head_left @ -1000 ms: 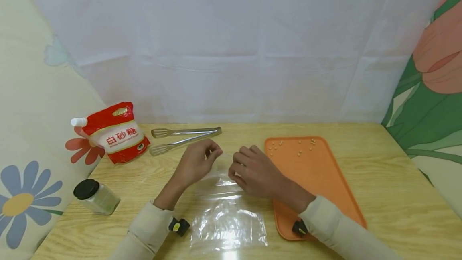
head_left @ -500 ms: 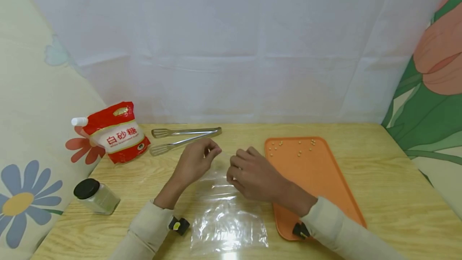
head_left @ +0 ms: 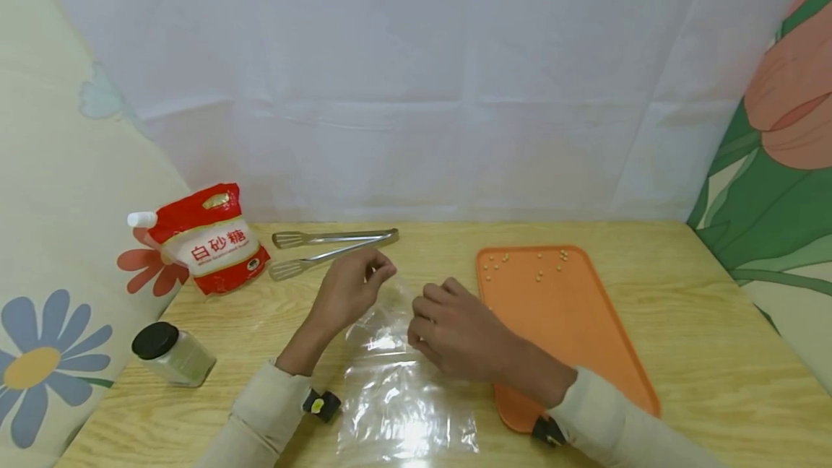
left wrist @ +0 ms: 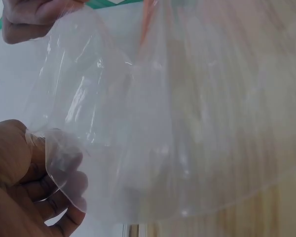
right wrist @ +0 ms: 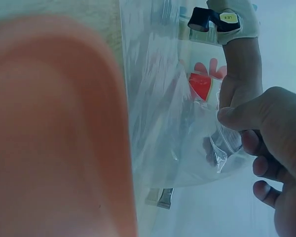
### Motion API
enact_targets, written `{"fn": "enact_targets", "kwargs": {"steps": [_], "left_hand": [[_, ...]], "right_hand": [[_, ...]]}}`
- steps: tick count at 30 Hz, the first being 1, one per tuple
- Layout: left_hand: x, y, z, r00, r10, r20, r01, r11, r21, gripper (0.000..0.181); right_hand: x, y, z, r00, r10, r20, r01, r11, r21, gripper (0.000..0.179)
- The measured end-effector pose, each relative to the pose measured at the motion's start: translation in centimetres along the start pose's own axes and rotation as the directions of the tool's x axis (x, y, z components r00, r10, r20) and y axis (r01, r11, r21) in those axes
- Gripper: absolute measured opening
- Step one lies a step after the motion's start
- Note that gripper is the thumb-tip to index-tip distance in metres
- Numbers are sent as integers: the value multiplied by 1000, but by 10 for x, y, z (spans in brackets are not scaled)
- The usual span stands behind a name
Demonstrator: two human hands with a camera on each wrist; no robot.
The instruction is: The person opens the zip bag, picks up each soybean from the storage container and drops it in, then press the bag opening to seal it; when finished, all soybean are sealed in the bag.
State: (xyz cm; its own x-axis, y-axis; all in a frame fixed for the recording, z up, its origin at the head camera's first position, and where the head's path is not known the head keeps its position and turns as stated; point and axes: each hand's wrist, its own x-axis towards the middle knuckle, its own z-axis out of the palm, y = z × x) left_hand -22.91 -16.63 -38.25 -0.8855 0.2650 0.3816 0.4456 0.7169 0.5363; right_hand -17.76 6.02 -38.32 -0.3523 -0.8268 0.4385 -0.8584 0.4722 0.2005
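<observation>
In the head view we have a clear plastic bag (head_left: 412, 417) low in the middle of the desk (head_left: 695, 338), its body trailing towards six o'clock; how much of it rests on the surface we cannot tell. Our left hand (head_left: 351, 291), at the bag's eleven o'clock, pinches an edge, the film lapping over the fingers. Our right hand (head_left: 461, 331), at about half past one, pinches the film too, under the thumb, its lower fingers loosely bent.

We judge the film very light, limp and slick, apt to crease or cling to itself, and likely to stretch if tugged hard. A small pinch near each end of the edge should serve best, keeping it taut without crumpling the middle.

Around the bag, an orange tray (head_left: 552, 316) with small pale pieces (head_left: 564, 256) lies between two and three o'clock, metal tongs (head_left: 351, 237) at eleven, a red sugar pouch (head_left: 214, 240) at ten, and a black-lidded jar (head_left: 183, 361) at nine.
</observation>
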Motion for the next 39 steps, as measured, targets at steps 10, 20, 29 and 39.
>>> {"fn": "enact_targets", "kwargs": {"steps": [10,20,29,39], "left_hand": [[1,-3,1,1000,-4,2,4,1000,-9,8],[2,-8,0,1000,-18,-10,18,1000,-7,8],[3,-9,1,1000,-5,-11,5,1000,-6,7],[3,-2,-5,994,94,51,-91,993,-69,5]], "right_hand": [[-5,-8,-1,1000,-10,1,10,1000,9,9],[-9,-17,-4,1000,-28,10,28,999,21,9],[-10,-23,-6,999,-42,-7,43,999,33,10],[-9,-14,-8,994,92,-57,-87,993,85,5]]}}
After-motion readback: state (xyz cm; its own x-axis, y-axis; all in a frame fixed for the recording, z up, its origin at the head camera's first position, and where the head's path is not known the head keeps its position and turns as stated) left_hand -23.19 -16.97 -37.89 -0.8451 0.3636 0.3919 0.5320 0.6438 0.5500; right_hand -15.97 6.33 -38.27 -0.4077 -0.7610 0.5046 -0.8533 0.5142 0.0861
